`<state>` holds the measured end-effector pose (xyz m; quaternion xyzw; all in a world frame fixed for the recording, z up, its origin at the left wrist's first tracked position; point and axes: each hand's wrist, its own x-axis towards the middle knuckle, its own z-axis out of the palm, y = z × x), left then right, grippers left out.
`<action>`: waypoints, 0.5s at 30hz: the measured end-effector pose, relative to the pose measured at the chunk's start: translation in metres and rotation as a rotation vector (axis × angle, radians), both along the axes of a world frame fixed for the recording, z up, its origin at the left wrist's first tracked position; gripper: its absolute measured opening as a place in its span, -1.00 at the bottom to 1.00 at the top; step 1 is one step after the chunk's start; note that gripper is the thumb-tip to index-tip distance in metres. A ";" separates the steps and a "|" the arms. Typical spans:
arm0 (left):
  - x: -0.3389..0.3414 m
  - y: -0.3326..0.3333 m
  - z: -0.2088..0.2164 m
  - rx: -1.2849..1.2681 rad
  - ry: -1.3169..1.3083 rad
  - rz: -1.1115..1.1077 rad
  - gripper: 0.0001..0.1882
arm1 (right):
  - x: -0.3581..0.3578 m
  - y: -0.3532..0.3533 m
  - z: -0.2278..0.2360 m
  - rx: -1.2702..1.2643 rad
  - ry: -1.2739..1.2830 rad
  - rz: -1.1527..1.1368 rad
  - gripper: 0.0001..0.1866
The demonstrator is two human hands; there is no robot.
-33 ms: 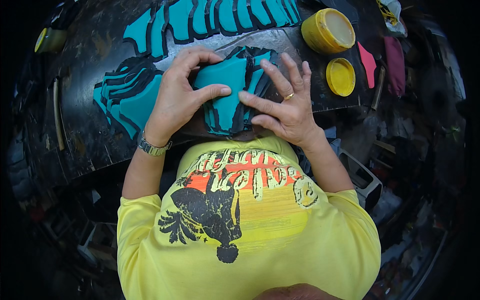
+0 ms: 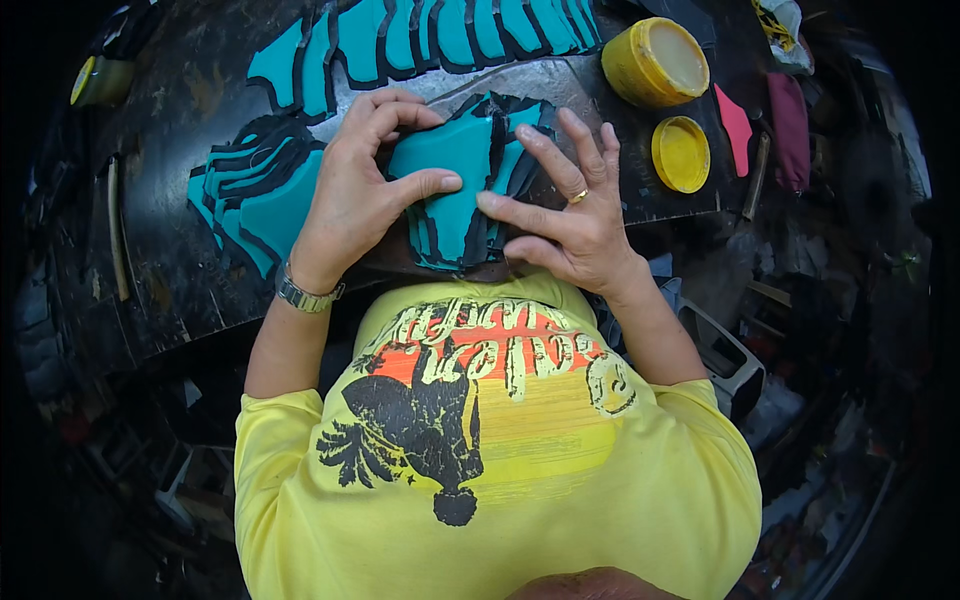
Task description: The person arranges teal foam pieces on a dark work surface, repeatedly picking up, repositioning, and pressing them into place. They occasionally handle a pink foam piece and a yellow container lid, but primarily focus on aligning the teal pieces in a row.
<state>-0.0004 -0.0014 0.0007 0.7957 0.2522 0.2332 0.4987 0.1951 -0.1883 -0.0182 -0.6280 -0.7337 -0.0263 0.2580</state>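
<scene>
Just in front of me lies a small stack of flat teal pieces with black borders. My left hand [image 2: 357, 175] is closed on the top teal piece [image 2: 455, 150], its thumb flat on the face and its fingers curled at the far edge. The index fingertip of my right hand [image 2: 575, 205] touches that piece's right border. The other right fingers are spread, the longer ones raised above the stack. More black-edged teal [image 2: 512, 157] shows beneath, partly covered by the top piece and my right hand.
Left of my hand sits another pile of teal pieces [image 2: 275, 205]. A row of overlapping teal pieces [image 2: 400, 40] spans the far side. At right stand an open yellow tub [image 2: 640, 70], its yellow lid [image 2: 681, 155], a pink piece [image 2: 735, 130] and a wooden-handled tool [image 2: 757, 175].
My right index fingertip has slid slightly nearer to me along the piece's border. My left hand and the stack have stayed in place.
</scene>
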 end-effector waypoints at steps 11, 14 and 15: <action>0.010 0.001 0.005 -0.054 -0.170 0.018 -0.85 | 0.009 0.014 0.007 0.357 0.958 -0.055 -0.50; 0.015 0.004 0.003 0.167 -0.086 0.027 -0.75 | 0.001 0.007 0.002 0.250 0.958 -0.084 -0.49; 0.018 0.005 0.002 0.312 -0.111 0.051 -0.62 | -0.001 0.005 0.003 0.219 0.912 -0.081 -0.40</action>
